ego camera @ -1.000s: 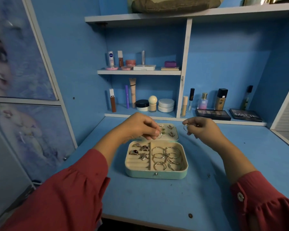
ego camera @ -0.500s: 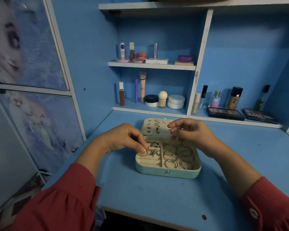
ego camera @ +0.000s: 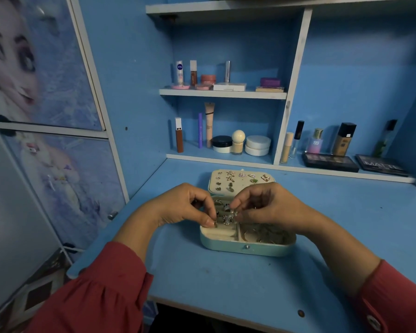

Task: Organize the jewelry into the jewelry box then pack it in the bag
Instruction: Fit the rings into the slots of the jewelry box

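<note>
A mint-green jewelry box (ego camera: 246, 248) lies open on the blue desk (ego camera: 226, 280). Its raised lid (ego camera: 240, 180) holds several stud earrings. The left compartment has cream ring rolls with several rings (ego camera: 226, 218). Several gold bangles (ego camera: 264, 234) lie in the right compartment, partly hidden by my right hand. My left hand (ego camera: 185, 205) pinches a small ring at the ring rolls. My right hand (ego camera: 267, 205) pinches another small ring just above the same rolls. No bag is in view.
Cosmetics fill the shelves behind: bottles, tubes and jars (ego camera: 228, 143), a perfume bottle (ego camera: 315, 141), two eyeshadow palettes (ego camera: 329, 162). A cupboard door with a printed picture (ego camera: 46, 92) stands at the left. The desk's front edge is close to me.
Both hands have dropped from above the box into its left compartment and come close together. The camera has moved nearer and tilted down.
</note>
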Demonstrator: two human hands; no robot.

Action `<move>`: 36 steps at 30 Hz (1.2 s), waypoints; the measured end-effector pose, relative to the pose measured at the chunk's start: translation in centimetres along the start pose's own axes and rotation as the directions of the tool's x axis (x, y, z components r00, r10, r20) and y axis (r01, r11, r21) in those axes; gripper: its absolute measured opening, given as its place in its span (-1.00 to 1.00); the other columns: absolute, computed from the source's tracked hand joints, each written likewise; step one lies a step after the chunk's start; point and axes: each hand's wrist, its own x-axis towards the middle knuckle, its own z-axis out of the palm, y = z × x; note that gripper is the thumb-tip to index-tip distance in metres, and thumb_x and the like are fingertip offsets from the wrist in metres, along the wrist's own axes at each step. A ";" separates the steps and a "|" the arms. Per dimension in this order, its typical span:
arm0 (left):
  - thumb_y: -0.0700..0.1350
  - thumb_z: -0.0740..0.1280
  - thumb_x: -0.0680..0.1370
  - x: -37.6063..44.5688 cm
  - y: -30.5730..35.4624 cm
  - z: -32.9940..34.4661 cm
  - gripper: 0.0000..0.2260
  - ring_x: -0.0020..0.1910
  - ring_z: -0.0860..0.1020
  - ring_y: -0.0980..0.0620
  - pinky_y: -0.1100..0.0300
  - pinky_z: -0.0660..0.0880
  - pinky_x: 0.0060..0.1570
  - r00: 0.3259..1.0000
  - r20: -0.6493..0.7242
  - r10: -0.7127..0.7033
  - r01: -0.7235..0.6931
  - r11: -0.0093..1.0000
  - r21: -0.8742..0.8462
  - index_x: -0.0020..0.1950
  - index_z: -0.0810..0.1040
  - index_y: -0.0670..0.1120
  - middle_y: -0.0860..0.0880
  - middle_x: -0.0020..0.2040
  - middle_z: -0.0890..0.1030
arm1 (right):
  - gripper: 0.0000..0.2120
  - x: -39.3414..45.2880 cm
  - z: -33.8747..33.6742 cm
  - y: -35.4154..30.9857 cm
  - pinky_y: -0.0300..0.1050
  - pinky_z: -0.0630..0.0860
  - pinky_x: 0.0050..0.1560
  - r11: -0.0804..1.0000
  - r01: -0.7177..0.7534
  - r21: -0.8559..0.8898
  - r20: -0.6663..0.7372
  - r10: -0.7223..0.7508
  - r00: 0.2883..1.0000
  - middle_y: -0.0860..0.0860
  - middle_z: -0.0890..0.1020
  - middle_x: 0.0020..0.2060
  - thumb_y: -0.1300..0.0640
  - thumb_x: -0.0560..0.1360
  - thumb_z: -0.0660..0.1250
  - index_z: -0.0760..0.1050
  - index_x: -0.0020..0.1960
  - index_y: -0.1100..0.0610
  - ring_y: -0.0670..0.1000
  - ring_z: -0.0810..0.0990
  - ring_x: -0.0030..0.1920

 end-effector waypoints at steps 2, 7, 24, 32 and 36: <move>-0.32 0.54 0.32 0.1 0.0 0.0 -0.74 -0.28 0.45 0.16 0.29 0.40 -0.18 1.000 0.009 0.000 0.000 1.000 -0.001 -0.32 0.67 0.06 0.05 -0.29 0.57 | -0.77 0.0 0.2 0.0 -0.22 0.58 -0.12 1.000 -0.002 -0.027 0.022 0.003 1.000 0.02 0.69 -0.23 0.42 0.40 0.43 0.64 -0.08 0.13 -0.06 0.62 -0.21; -0.38 0.51 0.32 0.2 -0.2 0.1 -0.75 -0.28 0.52 0.20 0.34 0.46 -0.18 1.000 0.008 0.003 -0.003 0.998 -0.058 -0.30 0.66 -0.03 0.07 -0.31 0.59 | -0.80 0.1 0.3 0.2 -0.23 0.56 -0.13 0.998 -0.013 -0.059 0.048 0.016 0.999 0.12 0.69 -0.17 0.37 0.38 0.46 0.64 -0.06 0.14 -0.03 0.61 -0.20; -0.34 0.51 0.35 2.0 0.0 1.7 -0.77 -0.23 0.54 0.21 0.32 0.47 -0.13 0.998 -0.029 0.064 -0.067 0.993 -0.096 -0.28 0.66 0.00 0.09 -0.27 0.63 | -0.82 0.1 -3.6 2.1 -0.17 0.62 -0.05 0.993 -0.114 -0.022 -0.200 0.107 0.974 0.15 0.70 -0.15 0.42 0.42 0.39 0.65 -0.08 0.19 0.02 0.67 -0.15; -0.33 0.50 0.37 4.3 0.4 2.4 -0.81 -0.18 0.57 0.18 0.27 0.50 -0.03 0.998 -0.035 0.051 -0.054 0.995 -0.081 -0.24 0.65 -0.03 0.08 -0.25 0.64 | -0.86 -0.1 -5.1 2.9 -0.26 0.61 -0.21 0.987 -0.133 0.087 -0.308 0.154 0.939 0.09 0.70 -0.26 0.40 0.40 0.41 0.63 -0.10 0.22 -0.04 0.68 -0.26; -0.33 0.50 0.37 5.1 0.8 2.6 -0.81 -0.22 0.58 0.22 0.29 0.49 -0.06 0.999 -0.019 0.035 -0.036 0.996 -0.078 -0.24 0.65 -0.03 0.11 -0.28 0.64 | -0.85 -0.2 -5.8 3.2 -0.23 0.63 -0.20 0.982 -0.135 0.132 -0.339 0.172 0.925 0.09 0.71 -0.27 0.42 0.40 0.41 0.62 -0.08 0.24 -0.02 0.68 -0.27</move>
